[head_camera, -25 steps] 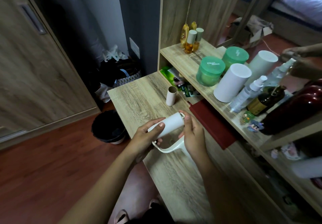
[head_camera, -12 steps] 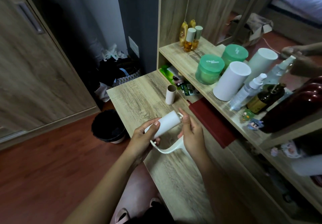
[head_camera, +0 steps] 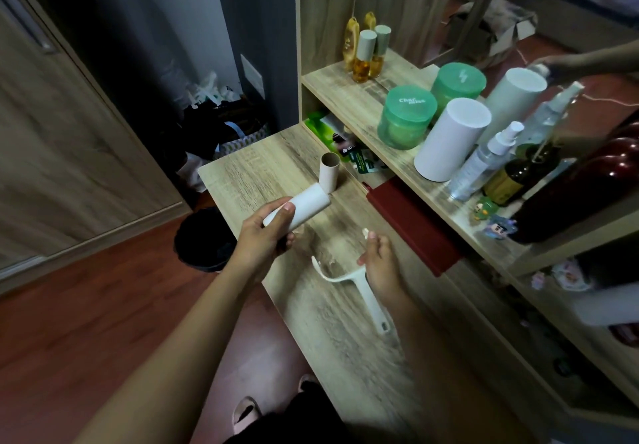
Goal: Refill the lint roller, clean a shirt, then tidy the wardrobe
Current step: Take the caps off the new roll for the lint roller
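Now my left hand (head_camera: pixel 262 241) curls around the smooth white paper roll (head_camera: pixel 307 205), kept above the table (head_camera: pixel 256 174). Apart from it, my right hand (head_camera: pixel 378 264) grips the thin plastic lint roller frame (head_camera: pixel 361 284) at its fork, probably to receive the roll. The empty cardboard core (head_camera: pixel 328 175) stands upright behind.

Refill roll (head_camera: pixel 304 208): white. Roller handle (head_camera: pixel 367 293): white. Cardboard core (head_camera: pixel 328 176): tan. Bench (head_camera: pixel 262 174): pale oak woodgrain. Folder (head_camera: pixel 415 231): dark red. Front jar (head_camera: pixel 404 118): translucent green. Bin (head_camera: pixel 202 239): black. Floor (head_camera: pixel 86 305): reddish-brown boards.
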`<state>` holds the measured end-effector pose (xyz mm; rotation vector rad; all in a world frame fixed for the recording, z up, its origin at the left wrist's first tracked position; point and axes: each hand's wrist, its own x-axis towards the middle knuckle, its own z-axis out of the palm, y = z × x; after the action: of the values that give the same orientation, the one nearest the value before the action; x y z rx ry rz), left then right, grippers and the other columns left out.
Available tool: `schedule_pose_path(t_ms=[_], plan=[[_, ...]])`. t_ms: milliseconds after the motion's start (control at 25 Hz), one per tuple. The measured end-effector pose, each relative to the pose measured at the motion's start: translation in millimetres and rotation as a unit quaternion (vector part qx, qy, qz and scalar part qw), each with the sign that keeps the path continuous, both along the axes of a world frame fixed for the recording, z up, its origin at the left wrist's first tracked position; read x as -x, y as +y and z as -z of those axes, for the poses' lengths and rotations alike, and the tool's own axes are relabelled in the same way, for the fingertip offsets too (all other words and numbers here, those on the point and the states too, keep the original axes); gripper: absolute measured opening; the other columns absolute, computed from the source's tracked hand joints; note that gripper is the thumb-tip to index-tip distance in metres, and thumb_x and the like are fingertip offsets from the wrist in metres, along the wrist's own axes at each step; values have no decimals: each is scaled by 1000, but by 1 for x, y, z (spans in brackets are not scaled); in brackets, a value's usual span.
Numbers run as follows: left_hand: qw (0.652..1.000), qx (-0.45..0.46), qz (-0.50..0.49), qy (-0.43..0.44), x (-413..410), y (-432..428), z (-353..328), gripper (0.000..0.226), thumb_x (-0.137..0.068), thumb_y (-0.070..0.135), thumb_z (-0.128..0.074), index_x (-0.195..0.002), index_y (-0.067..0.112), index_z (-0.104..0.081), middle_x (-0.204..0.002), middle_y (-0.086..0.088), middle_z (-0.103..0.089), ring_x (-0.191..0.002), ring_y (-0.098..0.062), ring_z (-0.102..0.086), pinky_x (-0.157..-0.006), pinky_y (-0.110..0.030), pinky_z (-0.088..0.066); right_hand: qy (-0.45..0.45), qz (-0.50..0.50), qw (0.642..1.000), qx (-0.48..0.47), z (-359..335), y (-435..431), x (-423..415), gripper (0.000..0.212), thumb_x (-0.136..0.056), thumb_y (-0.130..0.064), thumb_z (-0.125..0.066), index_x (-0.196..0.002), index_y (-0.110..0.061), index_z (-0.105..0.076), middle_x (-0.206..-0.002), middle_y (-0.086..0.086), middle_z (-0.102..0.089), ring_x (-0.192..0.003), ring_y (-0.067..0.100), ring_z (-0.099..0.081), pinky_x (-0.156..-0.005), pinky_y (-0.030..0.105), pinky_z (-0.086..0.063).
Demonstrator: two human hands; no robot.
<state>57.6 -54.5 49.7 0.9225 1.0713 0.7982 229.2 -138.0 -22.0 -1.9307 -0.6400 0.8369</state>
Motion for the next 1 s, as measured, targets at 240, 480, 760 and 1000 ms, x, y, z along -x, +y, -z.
schedule_pose_path(t_ms=[240,480,760,1000], plan=[[1000,3,18,12,-4,-4,8,26,-91,24,-60,-115,14,-64,-84,-6,-56,-50,-10,-49,-56,-20,-49,-92,-59,987,116,40,16,-24,34,-97,-38,-36,-107,-12,-55,-106,16,-65,-96,34,-60,-77,34,-44],[1000,3,13,20,-7,-4,9,24,-92,23,-59,-114,16,-63,-80,-4,-56,-51,-11,-49,-57,-21,-50,-211,-110,961,143,46,23,-35,37,-98,-32,-38,-111,-5,-59,-110,19,-60,-101,33,-56,-86,36,-42],[999,18,16,21,-8,-5,14,19,-91,24,-60,-109,19,-65,-78,-2,-57,-50,-12,-49,-58,-21,-49,-308,-148,940,9,22,27,-29,28,-96,-19,-41,-113,-5,-59,-112,16,-60,-101,29,-58,-87,36,-46],[998,28,43,38,-3,-5,20,15,-90,25,-61,-103,23,-67,-82,-3,-58,-52,-12,-50,-59,-22,-48,182,-251,949,-64,-25,40,-20,39,-94,-25,-50,-133,-19,-48,-120,2,-58,-101,12,-64,-91,24,-50]])
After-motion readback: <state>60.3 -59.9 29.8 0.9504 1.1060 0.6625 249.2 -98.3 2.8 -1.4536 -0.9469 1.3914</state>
